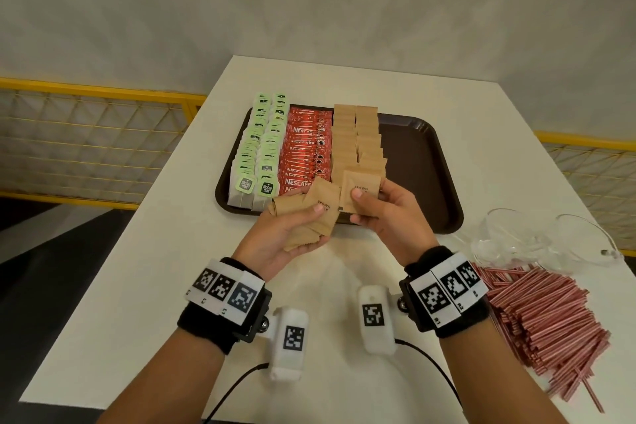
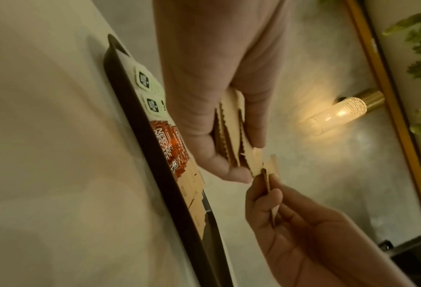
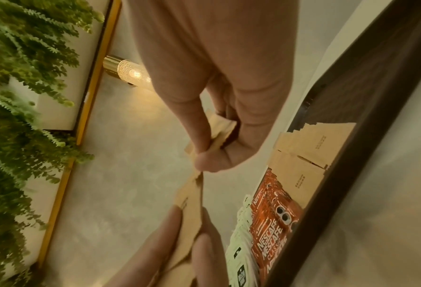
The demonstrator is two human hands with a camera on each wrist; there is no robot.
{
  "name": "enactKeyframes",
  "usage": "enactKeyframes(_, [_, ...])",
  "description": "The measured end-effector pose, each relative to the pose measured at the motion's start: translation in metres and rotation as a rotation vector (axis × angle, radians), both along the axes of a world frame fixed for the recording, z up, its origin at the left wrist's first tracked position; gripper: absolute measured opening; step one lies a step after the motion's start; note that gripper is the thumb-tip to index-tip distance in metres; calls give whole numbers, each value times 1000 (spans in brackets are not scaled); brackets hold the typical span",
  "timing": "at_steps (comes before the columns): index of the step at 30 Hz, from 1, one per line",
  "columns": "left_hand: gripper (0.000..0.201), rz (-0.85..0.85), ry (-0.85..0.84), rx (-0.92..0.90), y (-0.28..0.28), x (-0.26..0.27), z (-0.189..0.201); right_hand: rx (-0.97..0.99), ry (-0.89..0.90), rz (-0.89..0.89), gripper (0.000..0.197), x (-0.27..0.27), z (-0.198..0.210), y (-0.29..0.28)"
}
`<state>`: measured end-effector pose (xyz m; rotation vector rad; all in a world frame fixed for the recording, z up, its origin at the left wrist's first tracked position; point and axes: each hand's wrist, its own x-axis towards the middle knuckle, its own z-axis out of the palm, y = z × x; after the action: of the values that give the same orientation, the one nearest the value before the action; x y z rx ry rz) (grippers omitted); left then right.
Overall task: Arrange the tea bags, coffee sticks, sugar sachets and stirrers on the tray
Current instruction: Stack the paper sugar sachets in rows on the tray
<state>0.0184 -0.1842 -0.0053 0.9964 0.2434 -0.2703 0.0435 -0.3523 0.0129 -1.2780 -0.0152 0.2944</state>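
Observation:
A dark brown tray on the white table holds two rows of green-tagged tea bags, a block of red coffee sticks and two rows of brown sugar sachets. My left hand grips a fanned bunch of brown sugar sachets just in front of the tray's near edge. My right hand pinches one or two brown sachets between thumb and fingers over the near end of the sugar rows. The left wrist view shows the bunch of sachets edge-on in my left hand. A heap of red striped stirrers lies at the right.
Clear glass bowls stand on the table behind the stirrers, right of the tray. The tray's right third is bare. A yellow mesh railing runs beyond the table's left and right sides. White camera units hang under both wrists.

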Motion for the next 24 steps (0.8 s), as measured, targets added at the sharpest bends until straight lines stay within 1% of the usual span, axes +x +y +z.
enactKeyframes(3, [25,22,20,-29,-2,2,-1,30,40,75,26,-5,-5,3])
enactKeyframes(5, [26,5,37,-25,-5,3,-1,6,47,94,26,-6,-8,7])
enactKeyframes(7, [31,-9,61,-15,-8,6,-3,-40,56,69,24,-1,-7,8])
enactKeyframes(8, [29,-8,70,-13,-8,8,-4,-66,63,52,23,5,-5,6])
enactKeyframes(11, [19,29,78,-43,-7,13,-5,-138,85,-37,28,28,5,-6])
enactKeyframes(13, [17,48,93,-67,-5,17,-5,-162,119,-31,29,37,9,-10])
enactKeyframes(16, [18,31,104,-57,-7,22,-4,-105,206,119,17,36,5,-6])
enactKeyframes(18, [23,22,105,-42,-10,22,-5,-55,244,171,13,31,-2,-3])
enactKeyframes(21, [37,2,104,0,-13,20,-10,-11,254,163,19,28,-11,0])
enactKeyframes(22, [38,-12,108,6,-13,19,-11,-5,250,157,22,29,-12,1])
enactKeyframes(24, [34,-29,106,6,-15,19,-13,-28,227,139,19,30,-12,1])
